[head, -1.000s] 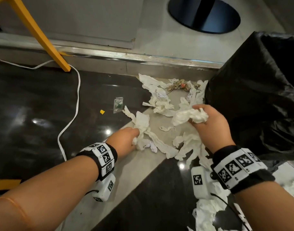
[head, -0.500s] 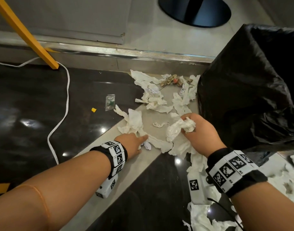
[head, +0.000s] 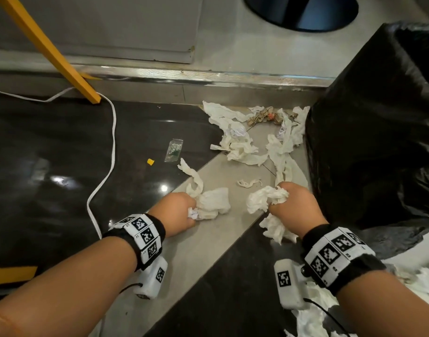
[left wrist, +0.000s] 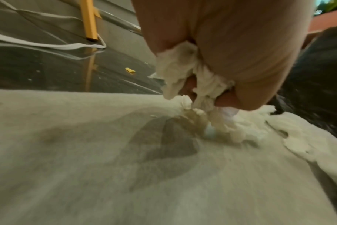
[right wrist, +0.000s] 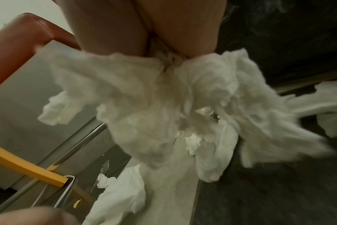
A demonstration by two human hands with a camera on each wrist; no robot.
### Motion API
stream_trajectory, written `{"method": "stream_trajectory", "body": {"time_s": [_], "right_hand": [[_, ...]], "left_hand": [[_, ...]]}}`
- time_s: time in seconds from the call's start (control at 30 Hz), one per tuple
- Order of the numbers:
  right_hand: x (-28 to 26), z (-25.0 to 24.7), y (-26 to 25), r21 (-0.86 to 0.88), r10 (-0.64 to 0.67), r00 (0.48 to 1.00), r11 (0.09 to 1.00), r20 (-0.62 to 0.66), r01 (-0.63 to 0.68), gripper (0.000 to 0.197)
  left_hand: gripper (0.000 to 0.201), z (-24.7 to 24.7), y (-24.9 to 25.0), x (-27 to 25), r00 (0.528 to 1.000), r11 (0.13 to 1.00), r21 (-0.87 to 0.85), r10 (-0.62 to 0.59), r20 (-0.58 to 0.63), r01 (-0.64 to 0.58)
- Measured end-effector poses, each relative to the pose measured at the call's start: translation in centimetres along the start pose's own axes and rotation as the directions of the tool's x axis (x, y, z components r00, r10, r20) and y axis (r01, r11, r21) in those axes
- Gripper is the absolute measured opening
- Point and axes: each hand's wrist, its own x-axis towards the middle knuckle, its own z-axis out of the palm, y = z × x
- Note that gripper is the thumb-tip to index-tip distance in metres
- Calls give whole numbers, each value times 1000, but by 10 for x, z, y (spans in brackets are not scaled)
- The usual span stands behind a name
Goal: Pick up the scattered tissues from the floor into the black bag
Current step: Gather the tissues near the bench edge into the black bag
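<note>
My left hand (head: 181,211) grips a bunch of white tissues (head: 212,203) low on the grey floor strip; in the left wrist view the tissue (left wrist: 185,73) is squeezed in the fist (left wrist: 221,60). My right hand (head: 293,205) holds a crumpled wad of tissues (head: 264,199), which hangs big and ragged in the right wrist view (right wrist: 164,106). The black bag (head: 378,132) stands just right of that hand. More scattered tissues (head: 240,144) lie further ahead on the floor.
A white cable (head: 111,152) loops over the dark glossy floor at left, by a yellow furniture leg (head: 55,52). A small clear packet (head: 174,149) and a yellow scrap (head: 150,162) lie near it. A metal threshold (head: 184,75) crosses behind. More tissues (head: 313,319) lie at bottom right.
My left hand has closed round the tissues it was reaching for and drawn them together. My right hand has gathered more tissue from the floor and keeps its wad.
</note>
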Motion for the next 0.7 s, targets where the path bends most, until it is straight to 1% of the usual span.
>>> {"method": "stream_trajectory", "body": {"time_s": [0.1,0.17,0.23,0.27,0.33,0.4,0.47,0.53,0.57,0.6,0.63,0.67,0.7], "right_hand": [[1,12,5,-42,8,998,999,66,-5,20],[-1,19,9,-60,-12,994,998,108,19,16],[-5,23,10,-87,-24,992,996,126,35,5],[-6,24,10,-97,-26,990,995,137,40,8],[-9,27,10,-148,-11,988,988,154,34,26],[-13,30,12,-230,11,982,973,190,34,32],[-18,33,15,-297,-14,977,952,212,79,36],[-25,30,17,-307,-31,979,947,200,93,36],[-28,28,18,-299,-37,979,949,198,97,33],[-31,27,19,-281,-67,976,951,209,125,26],[-32,26,19,-270,-102,974,950,202,155,15],[-32,26,23,-273,-104,974,949,200,157,7],[-29,26,26,-263,-124,967,947,224,183,12]], "left_hand": [[14,-10,-8,-1,992,985,-142,-106,-64,96],[30,-14,-15,1,984,966,-228,-150,-99,125],[42,-19,-22,8,975,948,-285,-183,-128,140],[46,-23,-25,13,969,944,-295,-199,-147,149],[54,-30,-33,27,957,951,-254,-226,-182,176],[68,-38,-42,45,947,954,-196,-264,-183,228],[87,-42,-51,65,938,939,-169,-323,-125,300],[104,-44,-59,81,921,906,-191,-389,-26,378],[108,-43,-64,88,913,892,-205,-409,16,403],[109,-43,-66,93,907,884,-206,-418,54,419],[109,-43,-69,99,902,879,-202,-423,84,432],[109,-43,-70,104,899,876,-204,-426,102,438],[111,-44,-71,107,891,865,-211,-440,113,455]]}}
